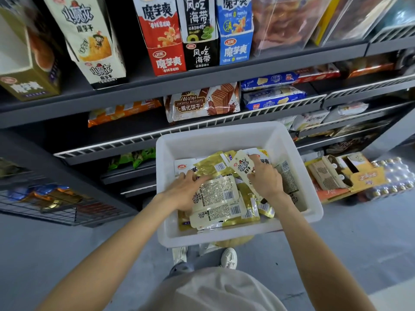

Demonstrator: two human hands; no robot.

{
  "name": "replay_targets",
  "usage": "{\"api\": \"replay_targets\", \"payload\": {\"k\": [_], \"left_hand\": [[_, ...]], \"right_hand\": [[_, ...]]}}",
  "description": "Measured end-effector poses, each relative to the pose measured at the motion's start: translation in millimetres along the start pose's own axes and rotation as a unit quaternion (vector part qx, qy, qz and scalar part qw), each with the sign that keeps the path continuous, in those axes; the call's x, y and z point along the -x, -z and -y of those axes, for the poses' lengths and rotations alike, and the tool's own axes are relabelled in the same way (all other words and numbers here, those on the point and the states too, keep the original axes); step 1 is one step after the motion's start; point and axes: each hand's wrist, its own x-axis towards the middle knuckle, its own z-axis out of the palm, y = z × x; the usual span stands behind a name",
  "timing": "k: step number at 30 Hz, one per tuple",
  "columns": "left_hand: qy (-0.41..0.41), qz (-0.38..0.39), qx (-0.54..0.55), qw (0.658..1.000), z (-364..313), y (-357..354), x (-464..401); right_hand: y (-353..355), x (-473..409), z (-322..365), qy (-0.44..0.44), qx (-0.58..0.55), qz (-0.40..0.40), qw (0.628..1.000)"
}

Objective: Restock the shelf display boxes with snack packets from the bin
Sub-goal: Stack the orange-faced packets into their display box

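Dark shop shelving (202, 77) carries the upright display boxes (167, 34) above a white bin (298, 158) heaped with snack packets (215, 198). Her right hand (266, 178) pinches a cream packet (241, 168), while the left hand (183, 191) lies flat, fingers spread, on the pile. Best to gather matching cream packets face-aligned, then lift them to the cream box (87, 39).
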Motion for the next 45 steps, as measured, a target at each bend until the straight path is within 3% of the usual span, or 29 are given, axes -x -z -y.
{"api": "replay_targets", "payload": {"k": [7,11,14,17,18,19,21,23,25,29,35,41,45], "left_hand": [[-0.079,-0.095,0.118,0.985,14,2,8],[-0.115,-0.125,0.163,0.972,21,7,20],[-0.140,-0.170,0.311,0.925,17,14,35],[-0.169,-0.116,0.530,0.823,14,37,57],[-0.187,-0.105,0.558,0.802,15,46,63],[-0.192,-0.121,0.552,0.802,16,56,69],[-0.157,-0.232,0.507,0.815,18,72,72],[-0.100,-0.339,0.483,0.801,24,86,68],[-0.055,-0.398,0.464,0.790,33,96,63],[-0.016,-0.444,0.516,0.732,43,115,61],[-0.039,-0.511,0.558,0.653,64,153,88],[-0.060,-0.665,0.431,0.607,107,207,128],[-0.075,-0.703,0.449,0.547,122,237,131]], "right_hand": [[6,5,1,0.095,-0.121,-0.031,0.988],[5,14,6,0.102,-0.172,-0.077,0.977],[11,19,7,0.071,-0.222,-0.107,0.967],[29,22,11,0.046,-0.313,-0.130,0.940],[38,23,14,0.044,-0.348,-0.132,0.927],[48,23,19,0.045,-0.382,-0.133,0.913],[67,22,32,0.046,-0.444,-0.133,0.885],[83,20,47,0.044,-0.506,-0.129,0.852],[95,18,62,0.042,-0.570,-0.109,0.813],[107,10,84,0.036,-0.635,-0.054,0.769],[127,-7,129,0.091,-0.653,-0.052,0.750],[151,-28,192,0.164,-0.685,-0.026,0.709],[161,-41,239,0.198,-0.716,-0.026,0.668]]}}
